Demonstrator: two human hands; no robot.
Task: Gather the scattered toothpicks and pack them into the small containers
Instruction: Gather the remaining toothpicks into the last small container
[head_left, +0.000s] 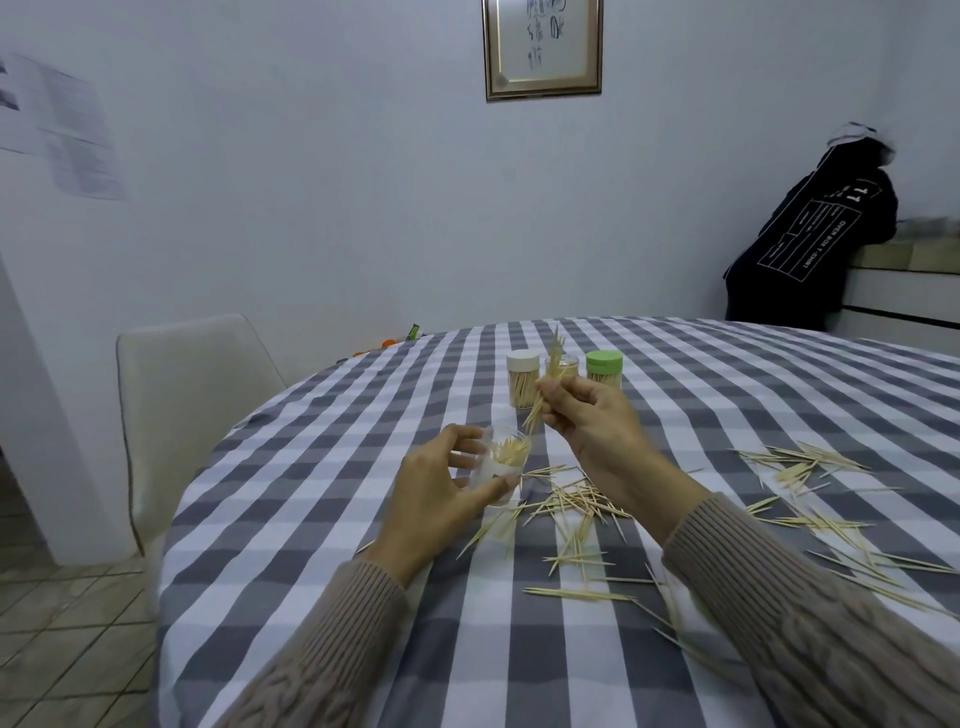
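Note:
My left hand (436, 488) grips a small clear container (501, 467), tilted, with toothpicks inside it. My right hand (592, 421) pinches a bundle of toothpicks (545, 387) held slanted, its lower tips just above the container's mouth. Many loose toothpicks (566, 506) lie scattered on the checked tablecloth below and to the right of my hands. Behind my hands stand a white-lidded container (522, 376), an open clear one (563, 366) and a green-lidded one (604, 368), all holding toothpicks.
The round table (322, 467) carries a grey and white checked cloth. A white chair (192, 400) stands at its left. A person in a dark top (810, 244) leans on a counter at the far right. More toothpicks (810, 467) lie at the right.

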